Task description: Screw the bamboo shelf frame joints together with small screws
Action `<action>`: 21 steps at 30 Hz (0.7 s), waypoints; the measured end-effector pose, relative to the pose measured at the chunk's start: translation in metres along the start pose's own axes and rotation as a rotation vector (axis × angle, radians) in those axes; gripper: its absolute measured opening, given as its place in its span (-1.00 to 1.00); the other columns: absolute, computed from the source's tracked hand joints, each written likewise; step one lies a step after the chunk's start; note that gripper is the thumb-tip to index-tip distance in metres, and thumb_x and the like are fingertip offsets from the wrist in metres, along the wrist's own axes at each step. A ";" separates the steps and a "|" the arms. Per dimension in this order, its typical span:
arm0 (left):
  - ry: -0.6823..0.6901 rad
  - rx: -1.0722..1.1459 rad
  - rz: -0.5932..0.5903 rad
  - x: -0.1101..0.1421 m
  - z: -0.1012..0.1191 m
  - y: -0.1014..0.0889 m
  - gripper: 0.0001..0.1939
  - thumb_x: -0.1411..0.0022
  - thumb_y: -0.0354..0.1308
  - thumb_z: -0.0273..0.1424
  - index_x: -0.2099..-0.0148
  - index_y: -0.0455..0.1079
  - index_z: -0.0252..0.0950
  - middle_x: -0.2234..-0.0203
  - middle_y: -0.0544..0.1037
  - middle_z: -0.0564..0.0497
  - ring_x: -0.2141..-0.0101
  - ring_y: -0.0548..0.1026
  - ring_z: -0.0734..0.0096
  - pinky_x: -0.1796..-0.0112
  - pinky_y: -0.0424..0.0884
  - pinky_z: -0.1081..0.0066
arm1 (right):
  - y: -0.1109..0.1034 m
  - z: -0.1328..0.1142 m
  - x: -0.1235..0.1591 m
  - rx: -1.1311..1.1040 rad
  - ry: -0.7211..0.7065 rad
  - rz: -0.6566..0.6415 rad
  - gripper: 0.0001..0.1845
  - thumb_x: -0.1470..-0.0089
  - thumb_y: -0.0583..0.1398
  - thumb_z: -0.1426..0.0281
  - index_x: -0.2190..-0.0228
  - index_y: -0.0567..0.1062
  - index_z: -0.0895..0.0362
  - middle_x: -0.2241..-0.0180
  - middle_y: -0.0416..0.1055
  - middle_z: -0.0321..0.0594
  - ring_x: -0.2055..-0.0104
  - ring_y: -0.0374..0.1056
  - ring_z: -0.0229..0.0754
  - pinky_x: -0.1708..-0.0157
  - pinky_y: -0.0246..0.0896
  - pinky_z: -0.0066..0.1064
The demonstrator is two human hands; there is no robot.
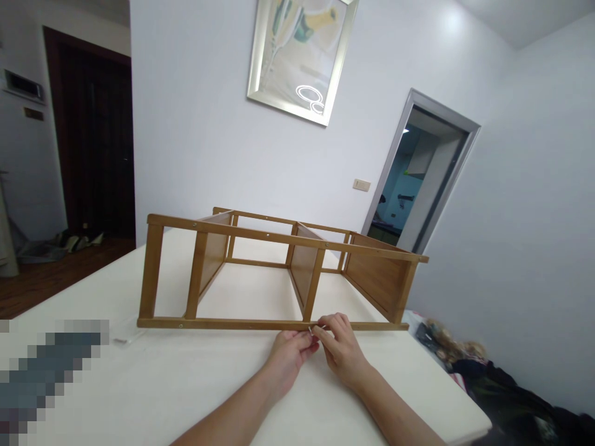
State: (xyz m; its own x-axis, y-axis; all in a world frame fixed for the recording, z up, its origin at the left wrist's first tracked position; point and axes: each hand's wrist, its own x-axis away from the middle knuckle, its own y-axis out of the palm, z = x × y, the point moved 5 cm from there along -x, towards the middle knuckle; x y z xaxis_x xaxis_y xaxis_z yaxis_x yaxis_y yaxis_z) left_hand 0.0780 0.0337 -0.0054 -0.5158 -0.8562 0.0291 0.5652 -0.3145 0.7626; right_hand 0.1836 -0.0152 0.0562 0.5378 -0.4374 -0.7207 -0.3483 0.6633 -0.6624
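Observation:
A brown wooden shelf frame (260,323) lies on its side on the white table (204,390), its panels standing upright between the long rails. At the near lower rail, close to the middle panel's end, my two hands meet. My left hand (287,356) has its fingers closed in a pinch just below the rail. Pinched fingers of my right hand (341,350) sit against the same spot from the right. A small shiny sliver (310,331) shows between the fingertips; its kind is too small to make out, and the fingers partly hide it.
A small whitish item (123,340) lies on the table near the frame's left corner. Dark clothes (506,390) are heaped beyond the table's right edge. A picture (297,56) hangs on the wall behind, and a doorway (402,167) opens at right. A pixelated patch covers the left foreground.

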 end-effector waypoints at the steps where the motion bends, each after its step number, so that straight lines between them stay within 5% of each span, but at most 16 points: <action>1: 0.003 0.001 0.000 0.000 0.000 0.000 -0.67 0.21 0.49 -0.45 0.30 0.59 -0.42 0.37 0.63 -0.14 0.30 0.53 0.33 0.12 0.41 0.33 | 0.000 0.000 0.001 0.012 -0.001 -0.002 -0.71 -0.18 0.05 0.63 0.15 0.44 0.13 0.23 0.36 -0.11 0.21 0.27 -0.15 0.19 0.15 -0.21; 21: -0.006 -0.017 -0.017 0.000 -0.001 0.001 -0.68 0.17 0.47 -0.48 0.27 0.60 -0.42 0.32 0.64 -0.15 0.27 0.54 0.35 0.09 0.41 0.34 | 0.001 0.000 -0.001 0.020 0.025 0.030 -0.68 -0.16 0.06 0.66 0.14 0.43 0.09 0.25 0.32 -0.15 0.23 0.27 -0.17 0.18 0.13 -0.21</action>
State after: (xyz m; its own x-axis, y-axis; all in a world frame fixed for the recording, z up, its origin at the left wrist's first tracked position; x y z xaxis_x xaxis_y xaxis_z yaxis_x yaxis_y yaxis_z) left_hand 0.0789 0.0332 -0.0051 -0.5291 -0.8483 0.0204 0.5673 -0.3358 0.7519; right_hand 0.1827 -0.0145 0.0566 0.5076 -0.4323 -0.7453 -0.3483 0.6882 -0.6364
